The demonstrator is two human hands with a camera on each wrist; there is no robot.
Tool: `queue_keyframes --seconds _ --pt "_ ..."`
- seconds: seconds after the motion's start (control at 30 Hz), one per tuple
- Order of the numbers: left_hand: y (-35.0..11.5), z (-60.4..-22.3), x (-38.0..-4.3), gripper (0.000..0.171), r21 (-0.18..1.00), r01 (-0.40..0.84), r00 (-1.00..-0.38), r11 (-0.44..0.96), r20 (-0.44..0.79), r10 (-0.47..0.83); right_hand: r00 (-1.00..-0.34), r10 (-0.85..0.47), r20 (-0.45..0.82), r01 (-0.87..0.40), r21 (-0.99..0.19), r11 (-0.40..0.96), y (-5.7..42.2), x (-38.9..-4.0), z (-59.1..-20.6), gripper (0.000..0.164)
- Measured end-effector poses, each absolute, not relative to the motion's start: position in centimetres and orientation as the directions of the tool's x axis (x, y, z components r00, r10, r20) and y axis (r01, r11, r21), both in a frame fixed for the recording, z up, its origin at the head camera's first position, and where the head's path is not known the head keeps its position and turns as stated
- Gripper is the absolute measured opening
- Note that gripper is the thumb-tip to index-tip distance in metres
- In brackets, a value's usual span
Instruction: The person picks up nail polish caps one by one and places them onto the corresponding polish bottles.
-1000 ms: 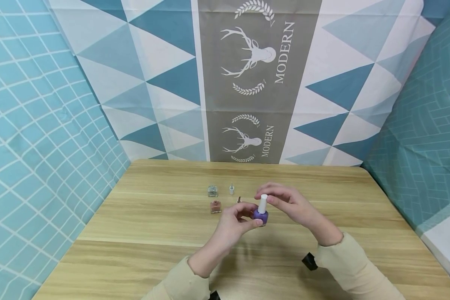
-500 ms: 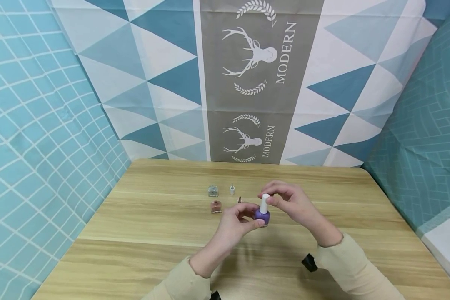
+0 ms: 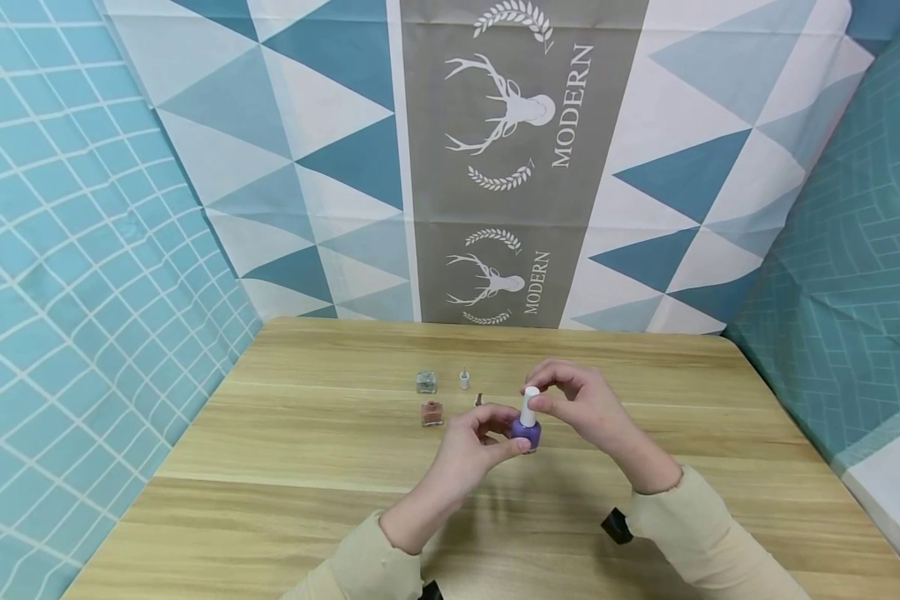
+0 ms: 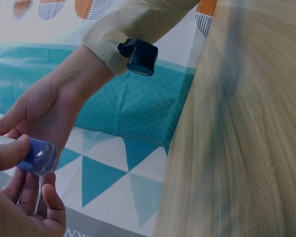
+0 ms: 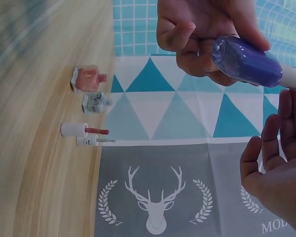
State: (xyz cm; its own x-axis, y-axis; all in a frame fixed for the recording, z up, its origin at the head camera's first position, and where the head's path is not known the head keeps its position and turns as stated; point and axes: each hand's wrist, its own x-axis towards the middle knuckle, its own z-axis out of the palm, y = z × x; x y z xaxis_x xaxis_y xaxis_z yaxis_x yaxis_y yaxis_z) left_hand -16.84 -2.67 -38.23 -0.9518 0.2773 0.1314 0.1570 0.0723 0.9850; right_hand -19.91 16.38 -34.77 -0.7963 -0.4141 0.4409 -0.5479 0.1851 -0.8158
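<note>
Both arms forward, angled inward, left arm (image 3: pixel 418 512) and right arm (image 3: pixel 652 467) converging so my hands nearly meet in front of me. Left hand (image 3: pixel 474 440) is in a pinch, thumb opposite the fingers, the lower ones curled toward the palm. Right hand (image 3: pixel 583 406) pinches too, set above the left in the head view; right wrist view shows its free fingers loosely bent and slightly fanned.

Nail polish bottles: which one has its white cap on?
The purple nail polish bottle, held in the left hand; the pink bottle and silvery bottle stand uncapped on the table.
</note>
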Motion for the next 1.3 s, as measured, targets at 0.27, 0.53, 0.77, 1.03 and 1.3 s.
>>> queue_keyframes --seconds 0.27,0.53,0.77,1.03,1.3 --pt "-2.57 -38.01 -16.76 0.028 0.988 0.14 -0.955 0.071 0.116 0.272 -0.819 -0.375 0.435 -0.527 -0.828 0.191 16.31 -20.02 -34.94 0.011" --pt "-2.5 -38.02 -16.84 0.027 0.987 0.146 -0.954 0.071 0.122 0.273 -0.797 -0.391 0.46 -0.547 -0.824 0.148 16.13 -20.06 -34.85 0.013" --pt "-2.56 -38.12 -16.84 0.027 0.986 0.157 -0.948 0.062 0.133 0.289 -0.785 -0.412 0.462 -0.563 -0.81 0.164 16.19 -19.96 -34.78 0.015" --pt "-2.65 -38.33 -16.81 0.026 0.987 0.154 -0.948 0.048 0.134 0.287 -0.724 -0.527 0.446 -0.598 -0.786 0.156 16.71 -19.93 -34.67 0.028" --pt "-2.66 -38.44 -16.92 0.026 0.985 0.166 -0.946 0.052 0.144 0.289 -0.673 -0.6 0.432 -0.605 -0.788 0.112 16.89 -19.72 -34.5 0.031"
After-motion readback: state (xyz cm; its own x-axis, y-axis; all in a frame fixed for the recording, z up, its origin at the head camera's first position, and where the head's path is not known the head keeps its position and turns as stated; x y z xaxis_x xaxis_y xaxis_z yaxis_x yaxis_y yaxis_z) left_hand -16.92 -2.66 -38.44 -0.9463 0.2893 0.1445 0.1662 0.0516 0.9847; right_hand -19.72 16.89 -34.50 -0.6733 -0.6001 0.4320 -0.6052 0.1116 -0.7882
